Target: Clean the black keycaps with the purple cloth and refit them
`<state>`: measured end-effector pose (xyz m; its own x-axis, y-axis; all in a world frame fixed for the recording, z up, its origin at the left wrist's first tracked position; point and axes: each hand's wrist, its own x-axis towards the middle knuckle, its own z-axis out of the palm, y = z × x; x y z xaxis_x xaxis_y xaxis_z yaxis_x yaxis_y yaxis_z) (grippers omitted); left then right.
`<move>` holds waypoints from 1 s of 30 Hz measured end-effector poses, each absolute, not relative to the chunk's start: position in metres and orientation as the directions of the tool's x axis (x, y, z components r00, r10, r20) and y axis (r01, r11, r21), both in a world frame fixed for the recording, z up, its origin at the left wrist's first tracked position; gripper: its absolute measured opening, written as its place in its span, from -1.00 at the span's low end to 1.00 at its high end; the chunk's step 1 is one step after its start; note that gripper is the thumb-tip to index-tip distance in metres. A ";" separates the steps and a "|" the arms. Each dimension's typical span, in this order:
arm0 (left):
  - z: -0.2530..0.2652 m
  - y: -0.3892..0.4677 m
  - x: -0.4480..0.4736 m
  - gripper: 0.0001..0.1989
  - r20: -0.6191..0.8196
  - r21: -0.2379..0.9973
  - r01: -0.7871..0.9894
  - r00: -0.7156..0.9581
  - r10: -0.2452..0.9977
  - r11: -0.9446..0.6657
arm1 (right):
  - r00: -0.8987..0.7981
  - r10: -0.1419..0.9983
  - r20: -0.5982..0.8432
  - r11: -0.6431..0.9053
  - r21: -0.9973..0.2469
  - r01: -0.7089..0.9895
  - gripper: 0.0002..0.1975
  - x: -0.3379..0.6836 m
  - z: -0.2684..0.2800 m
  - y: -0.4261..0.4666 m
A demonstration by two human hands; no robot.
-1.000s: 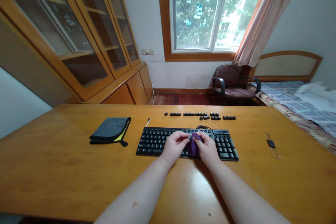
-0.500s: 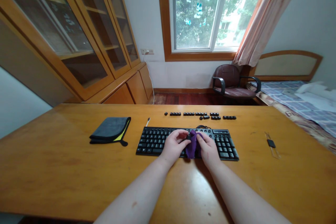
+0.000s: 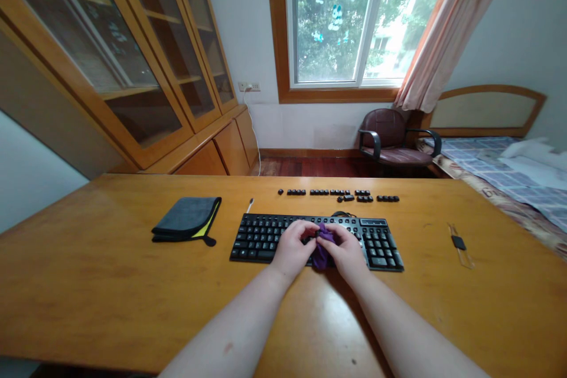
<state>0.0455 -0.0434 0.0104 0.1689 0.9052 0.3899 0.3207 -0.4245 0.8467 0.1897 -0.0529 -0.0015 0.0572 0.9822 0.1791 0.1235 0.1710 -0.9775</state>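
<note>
wooden desk (image 3: 110, 283), purple cloth (image 3: 320, 256), crumpled

Keyboard (image 3: 261, 239) on desk (image 3: 133, 295) | keycaps (image 3: 340, 192) behind keyboard | keycap puller (image 3: 459, 243) right | towel (image 3: 186, 218) left

On my head feed I've got the left forearm (image 3: 241, 316) and right forearm (image 3: 405, 313) both bare, slanting up and inward from the bottom edge, and there's a small reddish mark (image 3: 228, 347) on the left one. My left hand (image 3: 290, 251) and right hand (image 3: 349, 253) are basically fingertip to fingertip, backs of the hands up, fingers curled over and thumbs pointing in at each other, wrists pretty straight.
</note>
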 end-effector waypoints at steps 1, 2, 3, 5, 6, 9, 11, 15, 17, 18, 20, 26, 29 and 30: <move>0.012 -0.044 0.045 -0.76 0.406 0.821 0.354 0.190 0.894 -0.448 | 0.057 0.985 0.164 0.156 -0.980 0.127 -0.74 0.190 -0.002 -0.053; 0.013 -0.045 0.045 -0.76 0.420 0.796 0.382 0.213 0.882 -0.471 | 0.052 0.988 0.149 0.141 -0.982 0.129 -0.75 0.190 -0.003 -0.053; 0.014 -0.046 0.044 -0.76 0.430 0.773 0.403 0.236 0.872 -0.490 | 0.045 0.990 0.135 0.128 -0.983 0.128 -0.76 0.190 -0.003 -0.053; 0.015 -0.047 0.044 -0.76 0.436 0.746 0.427 0.266 0.860 -0.511 | 0.030 0.993 0.115 0.111 -0.987 0.116 -0.78 0.191 -0.002 -0.053; 0.015 -0.047 0.044 -0.75 0.433 0.743 0.432 0.272 0.859 -0.511 | 0.026 0.993 0.111 0.108 -0.988 0.108 -0.80 0.191 -0.002 -0.053; 0.015 -0.047 0.045 -0.73 0.412 0.761 0.426 0.267 0.871 -0.490 | 0.024 0.994 0.110 0.108 -0.990 0.089 -0.82 0.190 -0.001 -0.054; 0.014 -0.047 0.045 -0.71 0.396 0.782 0.409 0.256 0.882 -0.470 | 0.021 0.994 0.111 0.109 -0.991 0.084 -0.83 0.190 -0.001 -0.054; 0.011 -0.046 0.046 -0.69 0.374 0.825 0.357 0.237 0.897 -0.439 | 0.012 0.993 0.113 0.112 -0.992 0.061 -0.82 0.190 -0.001 -0.054; 0.010 -0.046 0.046 -0.70 0.360 0.843 0.335 0.231 0.904 -0.421 | 0.012 0.993 0.117 0.116 -0.992 0.043 -0.81 0.190 -0.001 -0.054; 0.010 -0.046 0.046 -0.70 0.354 0.850 0.326 0.228 0.907 -0.413 | 0.011 0.993 0.117 0.117 -0.993 0.032 -0.81 0.191 -0.001 -0.053; 0.009 -0.046 0.046 -0.71 0.343 0.863 0.309 0.222 0.913 -0.399 | 0.018 0.994 0.111 0.111 -0.994 0.006 -0.81 0.191 -0.001 -0.053; 0.006 -0.045 0.050 -0.72 0.268 0.951 0.109 0.175 0.947 -0.289 | 0.087 0.994 0.064 0.067 -0.997 -0.034 -0.73 0.194 0.003 -0.053; 0.005 -0.043 0.052 -0.70 0.213 0.977 -0.004 0.096 0.972 -0.214 | 0.068 0.996 0.065 0.071 -0.993 -0.091 -0.71 0.195 0.004 -0.054; 0.005 -0.042 0.052 -0.69 0.198 0.980 -0.028 0.070 0.978 -0.196 | 0.042 0.997 0.066 0.070 -0.990 -0.122 -0.70 0.195 0.004 -0.054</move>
<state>0.0524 -0.0417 0.0050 0.0696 0.9777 0.1979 -0.0278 -0.1964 0.9801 0.1946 -0.0543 0.0037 0.0423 0.9969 0.0657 -0.1224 0.0705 -0.9900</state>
